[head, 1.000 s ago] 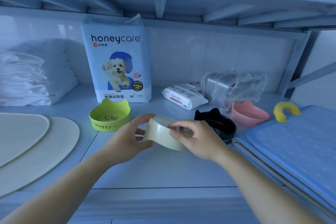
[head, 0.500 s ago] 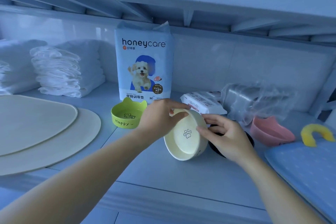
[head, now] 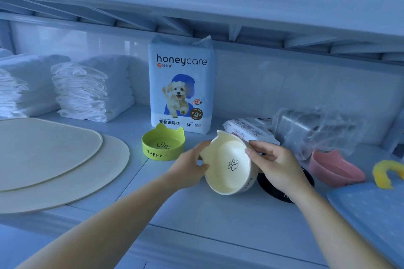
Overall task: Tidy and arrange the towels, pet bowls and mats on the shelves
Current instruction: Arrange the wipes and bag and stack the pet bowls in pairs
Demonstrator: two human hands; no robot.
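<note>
Left hand (head: 188,170) fingers (head: 200,146) are curled over the left rim of the cream pet bowl (head: 227,166), thumb against the lower rim. Right hand (head: 277,166) fingers (head: 259,144) pinch the upper right rim. Both hands grasp the bowl.

The bowl is tipped up on its side. Its open mouth faces the camera and slightly left, so the paw print on the inner floor is in plain view. One pointed ear on the rim points up. Whether the lower edge touches the shelf (head: 218,216) cannot be told.

The bowl is between the green bowl (head: 162,148) marked "Happy", upright to its left, and the black bowl (head: 284,191), partly hidden behind the right hand. A pink bowl (head: 334,168) lies further right, near a blue mat (head: 371,214).

Behind are the honeycare training pad pack (head: 180,87), upright, and a wipes pack (head: 247,130). On the left lie two overlapping cream mats (head: 54,159), with folded white towels (head: 91,91) stacked behind them.
</note>
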